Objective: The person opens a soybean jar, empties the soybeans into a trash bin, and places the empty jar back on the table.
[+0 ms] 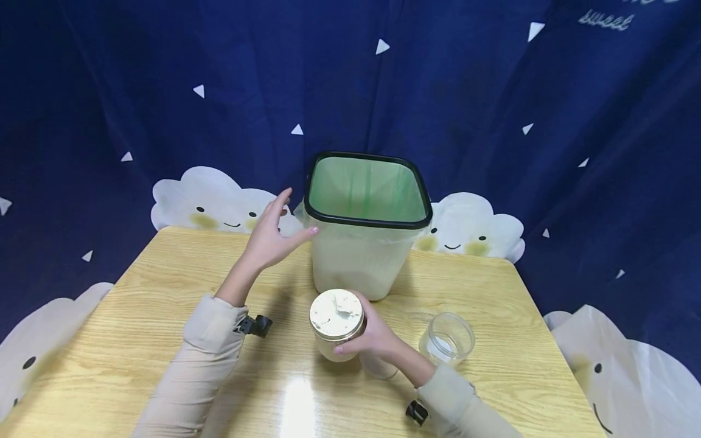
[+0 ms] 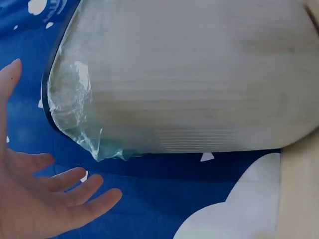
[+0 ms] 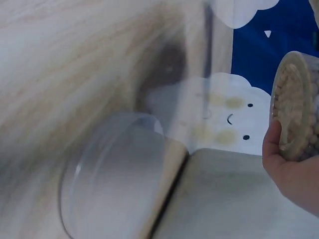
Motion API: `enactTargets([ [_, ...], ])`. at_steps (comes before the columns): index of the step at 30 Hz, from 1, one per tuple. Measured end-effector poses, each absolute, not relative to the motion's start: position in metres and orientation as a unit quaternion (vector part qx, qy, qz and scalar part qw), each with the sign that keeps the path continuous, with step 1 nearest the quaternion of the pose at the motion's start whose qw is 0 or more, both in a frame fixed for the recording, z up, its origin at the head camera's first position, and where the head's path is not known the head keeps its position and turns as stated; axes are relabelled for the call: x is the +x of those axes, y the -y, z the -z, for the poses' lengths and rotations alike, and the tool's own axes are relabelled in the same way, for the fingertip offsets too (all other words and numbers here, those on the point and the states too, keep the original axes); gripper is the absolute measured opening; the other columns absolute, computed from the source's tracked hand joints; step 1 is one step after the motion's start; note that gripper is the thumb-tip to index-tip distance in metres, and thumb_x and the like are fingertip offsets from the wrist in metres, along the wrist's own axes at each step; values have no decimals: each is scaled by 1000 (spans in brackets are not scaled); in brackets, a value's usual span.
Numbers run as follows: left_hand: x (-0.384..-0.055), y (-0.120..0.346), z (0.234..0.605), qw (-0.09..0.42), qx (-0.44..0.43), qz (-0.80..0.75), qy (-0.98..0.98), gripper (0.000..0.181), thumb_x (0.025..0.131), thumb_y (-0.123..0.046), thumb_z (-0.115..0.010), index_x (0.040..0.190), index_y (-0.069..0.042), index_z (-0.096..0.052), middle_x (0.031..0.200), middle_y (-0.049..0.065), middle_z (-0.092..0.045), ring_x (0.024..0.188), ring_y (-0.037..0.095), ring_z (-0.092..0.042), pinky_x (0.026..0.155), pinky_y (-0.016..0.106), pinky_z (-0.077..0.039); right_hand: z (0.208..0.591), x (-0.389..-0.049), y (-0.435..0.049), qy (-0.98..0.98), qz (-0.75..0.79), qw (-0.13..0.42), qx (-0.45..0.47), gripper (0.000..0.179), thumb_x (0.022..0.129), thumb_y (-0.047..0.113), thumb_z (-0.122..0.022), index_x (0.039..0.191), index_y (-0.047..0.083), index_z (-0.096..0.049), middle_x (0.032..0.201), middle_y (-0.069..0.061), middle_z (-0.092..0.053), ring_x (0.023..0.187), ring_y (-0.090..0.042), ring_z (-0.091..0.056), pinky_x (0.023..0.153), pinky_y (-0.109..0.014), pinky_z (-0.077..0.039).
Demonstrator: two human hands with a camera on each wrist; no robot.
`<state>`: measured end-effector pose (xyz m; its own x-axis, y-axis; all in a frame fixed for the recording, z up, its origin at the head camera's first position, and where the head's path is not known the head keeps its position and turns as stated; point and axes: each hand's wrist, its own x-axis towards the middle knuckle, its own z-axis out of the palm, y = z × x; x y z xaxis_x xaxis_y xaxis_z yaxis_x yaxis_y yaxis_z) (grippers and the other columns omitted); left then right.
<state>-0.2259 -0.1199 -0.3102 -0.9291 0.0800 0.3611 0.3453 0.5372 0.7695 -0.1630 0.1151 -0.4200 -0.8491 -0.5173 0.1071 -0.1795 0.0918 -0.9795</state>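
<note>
A dark blue curtain hangs behind the wooden worktop, where a bag-lined bin with a black rim stands. The left hand, spread wide, is just beside the bin. The right hand grips a lidded jar in front of it. Rightward stands a clear tub.

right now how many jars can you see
2: one jar in the right hand, and a clear jar on the table to its right. More could hide deep in the bin.
</note>
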Motion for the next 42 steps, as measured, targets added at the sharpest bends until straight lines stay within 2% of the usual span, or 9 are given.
enactTargets([
  [7,-207,121,333,163,-178,442,864,85,74,-31,-73,142,-6,-29,133,19,-41,117,33,-42,92,49,-37,411,-164,-127,-753,600,89,-256,94,51,1,-84,132,4,-37,122,-15,-50,112,-29,-47,97,-42,-34],
  [13,-187,118,348,112,-268,424,858,88,71,-32,-77,141,-8,-30,135,15,-40,118,34,-42,88,48,-42,400,-167,-137,-805,516,35,-291,92,48,16,-88,129,10,-46,116,-7,-58,103,-23,-55,90,-40,-42],
  [17,-177,115,360,71,-334,410,846,91,67,-34,-80,141,-11,-33,139,11,-37,124,31,-37,95,51,-36,397,-168,-140,-830,458,4,-318,90,46,23,-88,126,14,-48,112,0,-60,98,-17,-57,86,-37,-45],
  [23,-166,104,376,42,-394,412,821,93,61,-35,-83,140,-21,-37,143,2,-33,129,24,-30,98,52,-30,394,-166,-141,-855,394,-20,-337,89,45,31,-88,123,12,-49,107,1,-61,93,-15,-58,80,-36,-48],
  [29,-162,92,386,42,-433,392,810,93,58,-34,-85,137,-18,-40,143,7,-32,128,26,-33,96,51,-34,394,-165,-141,-876,339,-6,-344,91,47,34,-87,125,9,-48,109,-1,-60,94,-17,-58,80,-36,-48],
  [34,-160,87,393,50,-449,359,817,90,59,-32,-84,137,-18,-41,139,6,-37,124,25,-38,96,46,-37,396,-165,-140,-887,302,5,-348,93,47,38,-86,128,11,-48,114,0,-58,98,-16,-55,81,-35,-47],
  [42,-161,82,401,118,-469,347,803,88,55,-34,-85,132,-12,-48,120,2,-50,107,17,-50,89,35,-44,399,-164,-137,-890,298,5,-346,91,45,38,-86,125,12,-50,113,0,-59,96,-16,-55,81,-35,-46],
])
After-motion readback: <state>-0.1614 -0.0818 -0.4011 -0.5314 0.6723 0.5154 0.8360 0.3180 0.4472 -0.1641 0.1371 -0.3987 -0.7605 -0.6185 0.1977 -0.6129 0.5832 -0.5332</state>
